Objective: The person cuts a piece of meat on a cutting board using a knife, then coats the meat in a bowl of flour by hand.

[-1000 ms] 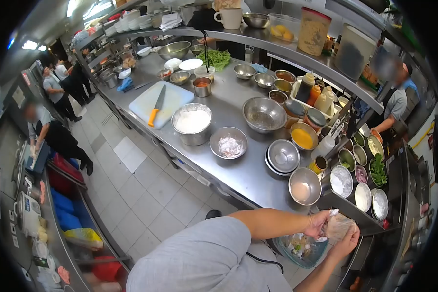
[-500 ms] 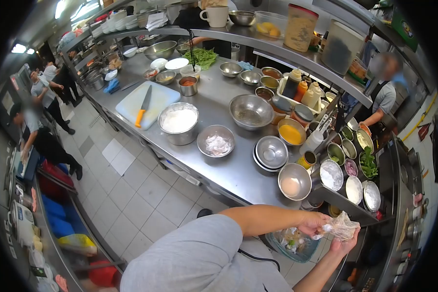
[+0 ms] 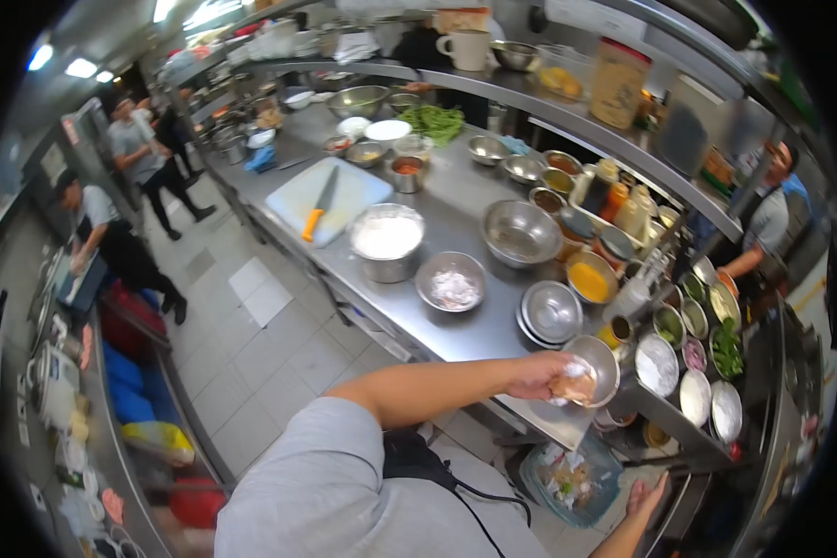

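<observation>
My left hand point(image 3: 535, 375) is closed on a pinkish, pale-coated lump of food point(image 3: 575, 382), held over the near side of a steel bowl point(image 3: 606, 372) at the table's right end. White powder or wrap shows at its fingers. Lower right, my right hand point(image 3: 644, 495) has its fingers spread, with nothing in it, beside a translucent bin point(image 3: 612, 474) of scraps. Left of the stacked bowls point(image 3: 551, 312) sits a bowl of white-dusted food point(image 3: 452, 282), next to a pot of white powder point(image 3: 387, 232).
An orange-handled knife point(image 3: 322, 205) lies on a white board point(image 3: 358, 191). Sauce bottles point(image 3: 614, 200) and powder containers point(image 3: 657, 365) line the right side. A shelf point(image 3: 474, 82) spans above the steel table point(image 3: 418, 337). Co-workers stand at left point(image 3: 107, 232) and at right point(image 3: 763, 219).
My left hand has moved up and left from above the bin to the bowl. My right hand has let go of the thin clear wrap and lowered. The wrap is no longer between the hands.
</observation>
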Available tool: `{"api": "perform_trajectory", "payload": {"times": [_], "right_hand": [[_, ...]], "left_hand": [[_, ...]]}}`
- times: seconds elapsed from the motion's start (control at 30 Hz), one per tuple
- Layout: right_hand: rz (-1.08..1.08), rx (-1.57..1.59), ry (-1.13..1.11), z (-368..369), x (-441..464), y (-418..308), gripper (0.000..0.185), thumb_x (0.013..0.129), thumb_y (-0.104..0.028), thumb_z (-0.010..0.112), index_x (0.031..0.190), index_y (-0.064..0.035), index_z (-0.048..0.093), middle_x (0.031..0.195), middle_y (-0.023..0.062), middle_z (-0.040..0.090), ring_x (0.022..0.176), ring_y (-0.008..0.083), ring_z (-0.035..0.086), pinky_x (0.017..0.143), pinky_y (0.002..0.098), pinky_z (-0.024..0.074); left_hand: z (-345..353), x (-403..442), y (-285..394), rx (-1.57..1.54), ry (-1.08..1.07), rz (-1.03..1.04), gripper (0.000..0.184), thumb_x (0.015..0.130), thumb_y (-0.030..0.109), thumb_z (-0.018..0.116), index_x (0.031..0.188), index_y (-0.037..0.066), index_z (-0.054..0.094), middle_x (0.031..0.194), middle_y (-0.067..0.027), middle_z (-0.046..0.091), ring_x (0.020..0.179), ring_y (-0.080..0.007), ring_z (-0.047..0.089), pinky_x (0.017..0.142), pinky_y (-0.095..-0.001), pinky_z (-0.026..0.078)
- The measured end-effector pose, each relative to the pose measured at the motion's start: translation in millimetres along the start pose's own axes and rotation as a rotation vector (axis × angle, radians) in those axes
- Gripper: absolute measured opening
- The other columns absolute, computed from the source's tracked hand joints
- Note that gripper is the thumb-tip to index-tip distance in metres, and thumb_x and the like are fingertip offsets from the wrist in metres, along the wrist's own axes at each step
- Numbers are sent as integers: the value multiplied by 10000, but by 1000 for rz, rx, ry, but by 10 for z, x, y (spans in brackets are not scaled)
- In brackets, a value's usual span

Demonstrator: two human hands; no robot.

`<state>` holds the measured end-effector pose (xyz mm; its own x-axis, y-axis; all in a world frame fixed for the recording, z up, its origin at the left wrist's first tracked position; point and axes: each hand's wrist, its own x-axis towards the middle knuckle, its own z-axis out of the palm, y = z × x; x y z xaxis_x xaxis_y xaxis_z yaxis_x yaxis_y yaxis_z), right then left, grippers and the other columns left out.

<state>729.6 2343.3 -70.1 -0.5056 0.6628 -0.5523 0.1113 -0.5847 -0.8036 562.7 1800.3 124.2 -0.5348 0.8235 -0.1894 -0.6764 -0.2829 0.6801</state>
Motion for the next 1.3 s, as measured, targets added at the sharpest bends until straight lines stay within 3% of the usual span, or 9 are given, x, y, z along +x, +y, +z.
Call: {"api": "perform_trajectory", "payload": {"times": [0.13, 0.23, 0.43, 0.5, 0.67, 0.87, 1.07, 1.2, 1.3], "right_hand": [[-66, -251, -61, -556, 1348, 779, 642, 1005, -418, 644, 1489, -28, 485, 1424, 262, 569, 1294, 406, 560, 1075, 491, 461], [-1276, -835, 578, 273, 398, 1114, 604, 982, -324, 703, 1410, 59, 515, 1196, 317, 649, 1067, 489, 634, 920, 585, 520], [-1722, -740, -164, 3187, -2667, 1532, 405, 1002, -176, 651, 1329, 55, 590, 1368, 246, 607, 1307, 404, 554, 1108, 488, 437], [-1406, -442, -693, 3961, -3354, 1960, 381, 1012, -134, 631, 1335, 55, 563, 1444, 241, 535, 1348, 416, 502, 1151, 518, 389], [-1300, -857, -1475, 5607, -4932, 2726, 547, 898, -122, 719, 1416, -41, 563, 1453, 249, 511, 1358, 425, 487, 1152, 481, 389], [-1418, -787, -1405, 6692, -5402, 3528, 639, 887, -89, 750, 1470, -17, 498, 1463, 243, 507, 1309, 420, 530, 1108, 453, 455], [-929, -867, -1364, 7117, -4973, 3576, 405, 936, -34, 702, 1326, 16, 605, 1147, 144, 704, 985, 212, 690, 863, 328, 560], [-591, -629, -1475, 7450, -4555, 3654, 245, 996, -73, 615, 1228, -6, 654, 1079, 54, 716, 955, 124, 662, 857, 300, 541], [-445, -627, -1558, 7609, -4508, 3602, 217, 1028, -100, 580, 1217, -21, 651, 1097, 40, 703, 973, 112, 648, 840, 289, 536]], "left_hand": [[-675, -1074, 309, 71, 376, 275, 471, 1021, 171, 629, 1466, 115, 483, 1352, -77, 638, 1141, -210, 681, 825, -367, 593], [-1120, -1943, 480, -18, 709, 511, 414, 1036, 172, 603, 1424, 54, 520, 1329, -111, 653, 1089, -210, 702, 824, -357, 596], [-2187, -3191, 1002, 113, 1046, 843, 152, 987, 121, 594, 936, 34, 708, 800, -33, 701, 735, -127, 665, 655, -267, 530], [-2370, -3454, 1288, 103, 1114, 894, 185, 964, 56, 646, 1135, -12, 655, 1036, -85, 714, 935, -173, 704, 859, -316, 577], [-2511, -3560, 1696, -79, 1061, 1000, 237, 970, 69, 651, 1188, -19, 618, 1033, -112, 712, 894, -177, 711, 802, -300, 593], [-3032, -3489, 1802, 222, 1134, 735, 251, 990, 132, 629, 1175, -37, 639, 997, -119, 712, 863, -172, 705, 752, -310, 596], [-3147, -3660, 2013, 686, 1072, 420, 347, 941, 221, 660, 1200, -9, 688, 945, -123, 713, 773, -203, 677, 649, -344, 541], [-3317, -3533, 2039, 983, 1135, 427, 367, 881, 237, 725, 1166, 9, 695, 891, -152, 708, 784, -245, 688, 693, -376, 545], [-3624, -3222, 1945, 1215, 1347, 1017, 313, 882, 238, 720, 1075, -5, 674, 899, -163, 702, 782, -252, 683, 704, -395, 548]]}}
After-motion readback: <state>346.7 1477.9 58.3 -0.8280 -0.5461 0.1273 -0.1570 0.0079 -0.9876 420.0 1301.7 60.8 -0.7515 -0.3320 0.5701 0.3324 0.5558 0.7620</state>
